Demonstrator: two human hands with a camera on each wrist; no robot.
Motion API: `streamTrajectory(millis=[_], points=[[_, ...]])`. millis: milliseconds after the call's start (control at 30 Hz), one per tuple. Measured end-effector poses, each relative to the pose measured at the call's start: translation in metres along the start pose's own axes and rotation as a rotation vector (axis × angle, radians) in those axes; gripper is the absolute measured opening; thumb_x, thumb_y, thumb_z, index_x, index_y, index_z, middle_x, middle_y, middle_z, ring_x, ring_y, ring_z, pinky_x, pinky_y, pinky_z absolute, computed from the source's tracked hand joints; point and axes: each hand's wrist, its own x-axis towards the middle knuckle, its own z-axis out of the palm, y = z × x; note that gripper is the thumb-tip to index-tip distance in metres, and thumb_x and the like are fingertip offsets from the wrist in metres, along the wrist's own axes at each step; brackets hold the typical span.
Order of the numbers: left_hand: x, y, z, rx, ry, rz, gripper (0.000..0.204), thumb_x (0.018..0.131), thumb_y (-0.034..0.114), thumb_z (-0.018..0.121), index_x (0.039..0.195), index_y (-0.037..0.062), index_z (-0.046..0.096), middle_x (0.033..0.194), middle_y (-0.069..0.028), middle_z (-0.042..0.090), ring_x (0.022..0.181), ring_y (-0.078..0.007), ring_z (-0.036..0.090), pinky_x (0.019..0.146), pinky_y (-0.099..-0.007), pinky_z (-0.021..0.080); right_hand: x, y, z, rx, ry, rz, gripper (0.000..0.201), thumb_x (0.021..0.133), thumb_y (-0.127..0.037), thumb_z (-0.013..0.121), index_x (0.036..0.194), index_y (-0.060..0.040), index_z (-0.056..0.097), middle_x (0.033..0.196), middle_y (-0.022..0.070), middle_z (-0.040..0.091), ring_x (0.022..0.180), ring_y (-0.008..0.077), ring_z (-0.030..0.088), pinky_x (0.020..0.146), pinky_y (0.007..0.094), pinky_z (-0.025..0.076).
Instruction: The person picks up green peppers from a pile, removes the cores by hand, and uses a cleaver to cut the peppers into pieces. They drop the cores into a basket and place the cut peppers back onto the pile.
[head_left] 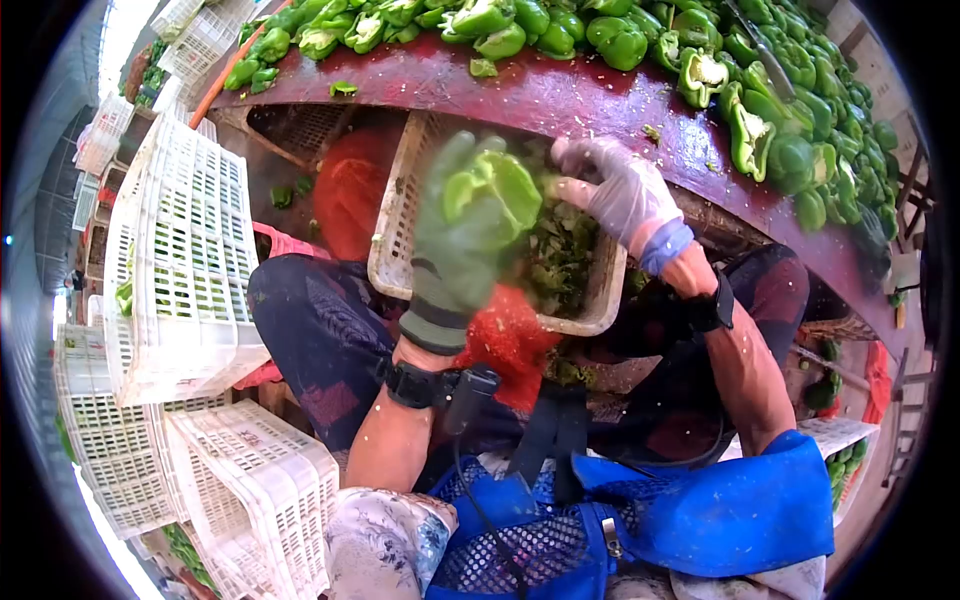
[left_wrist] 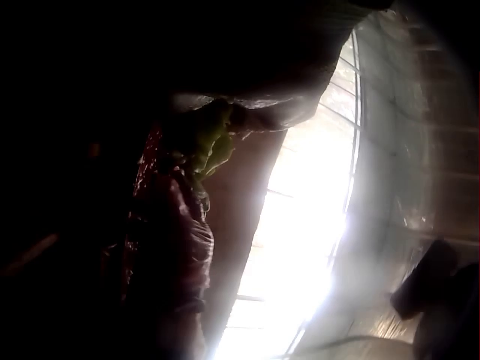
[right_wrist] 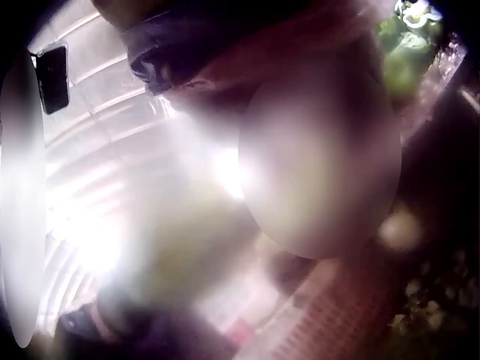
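In the head view, my left hand (head_left: 445, 225), in a green and grey glove, holds a cut green bell pepper (head_left: 495, 190) with its hollow inside turned up. My right hand (head_left: 625, 190), in a thin clear plastic glove, is just right of the pepper. Its fingers are bent, and a gap shows between them and the thumb. Below both hands stands a white plastic crate (head_left: 600, 305) with leafy green scraps (head_left: 560, 255) inside. The left wrist view is mostly dark, with a lit green piece (left_wrist: 214, 146) beside plastic-gloved fingers. The right wrist view is badly blurred.
A dark red table (head_left: 440, 85) curves across the front, heaped with green peppers (head_left: 620, 40), many cut open. A long thin tool (head_left: 765, 55) lies on the heap. White crates (head_left: 185, 250) are stacked at the left. Red mesh sacking (head_left: 355, 195) sits beside the scrap crate.
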Motion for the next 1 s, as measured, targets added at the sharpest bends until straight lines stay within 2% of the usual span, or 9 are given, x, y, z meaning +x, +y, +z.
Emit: streamTrajectory(millis=[100,267,400,500,567,767,833,967,1000], points=[[0.001,0.002,0.007,0.367,-0.017,0.238,0.065,0.086,0.004,0.062,0.145,0.0034,0.034,0.133,-0.0162,0.053,0.121,-0.0255,0.053,0.104,-0.0386,0.045,-0.010,-0.033,-0.011,0.654,-0.256,0.486,0.036,0.092,-0.038,0.065,0.094,-0.0024,0.067,0.075,0.0079,0.068,0.052,0.0090,0.057,0.045,0.0217,0.042],[-0.002,0.018,0.012,0.988,-0.227,0.728,0.057,0.091,0.005,0.058,0.144,0.0023,0.038,0.131,-0.0159,0.057,0.119,-0.0270,0.056,0.102,-0.0365,0.045,-0.027,-0.048,-0.014,1.118,-0.448,0.606,0.056,0.093,-0.054,0.055,0.090,0.0003,0.066,0.066,0.0092,0.062,0.045,0.0125,0.054,0.036,0.0271,0.037],[-0.004,0.024,0.022,1.116,-0.257,0.909,0.051,0.085,0.001,0.063,0.134,0.0005,0.050,0.126,-0.0140,0.061,0.118,-0.0293,0.058,0.100,-0.0385,0.048,-0.034,-0.045,-0.013,1.229,-0.404,0.497,0.035,0.092,-0.036,0.065,0.093,-0.0013,0.067,0.069,0.0077,0.064,0.047,0.0120,0.055,0.040,0.0252,0.040],[-0.008,0.026,0.023,1.117,-0.259,0.866,0.048,0.082,-0.002,0.063,0.130,-0.0004,0.054,0.124,-0.0149,0.062,0.115,-0.0287,0.060,0.098,-0.0380,0.049,-0.041,-0.053,-0.018,1.161,-0.323,0.459,0.030,0.090,-0.026,0.067,0.103,0.0005,0.065,0.074,0.0059,0.067,0.046,0.0062,0.050,0.042,0.0208,0.036],[-0.013,0.016,0.019,1.098,-0.180,0.777,0.048,0.082,-0.002,0.063,0.129,-0.0006,0.054,0.123,-0.0155,0.062,0.113,-0.0281,0.061,0.097,-0.0378,0.049,-0.043,-0.051,-0.023,1.026,-0.330,0.363,0.023,0.089,-0.018,0.068,0.104,-0.0008,0.068,0.075,0.0042,0.066,0.059,0.0077,0.059,0.051,0.0238,0.047],[-0.012,0.002,0.018,0.830,-0.184,0.709,0.042,0.090,0.018,0.066,0.125,-0.0025,0.054,0.122,-0.0173,0.061,0.112,-0.0278,0.060,0.099,-0.0391,0.047,-0.054,-0.067,-0.031,0.584,-0.259,0.190,0.021,0.086,-0.019,0.071,0.102,-0.0040,0.070,0.070,0.0057,0.066,0.060,0.0076,0.063,0.055,0.0251,0.051],[-0.012,0.000,0.023,0.702,-0.181,0.637,0.042,0.092,0.020,0.065,0.125,-0.0030,0.053,0.121,-0.0171,0.061,0.112,-0.0273,0.059,0.099,-0.0392,0.047,-0.053,-0.056,-0.025,0.414,-0.069,-0.166,0.020,0.085,-0.020,0.072,0.098,-0.0051,0.071,0.072,0.0070,0.068,0.059,0.0087,0.064,0.053,0.0254,0.051],[-0.023,0.006,0.034,0.350,-0.129,0.360,0.044,0.092,0.015,0.063,0.129,-0.0019,0.049,0.122,-0.0147,0.059,0.112,-0.0252,0.058,0.096,-0.0372,0.049,-0.050,-0.057,-0.039,0.494,-0.018,-0.041,0.017,0.080,-0.019,0.076,0.090,-0.0063,0.071,0.081,0.0059,0.071,0.066,0.0161,0.068,0.059,0.0266,0.054],[-0.019,0.000,0.026,0.357,-0.114,0.369,0.044,0.090,0.012,0.063,0.130,-0.0004,0.049,0.122,-0.0138,0.060,0.111,-0.0239,0.059,0.092,-0.0347,0.051,-0.043,-0.046,-0.031,0.366,0.131,-0.357,0.016,0.078,-0.005,0.076,0.093,-0.0041,0.070,0.081,0.0041,0.065,0.068,0.0098,0.059,0.060,0.0243,0.047]])
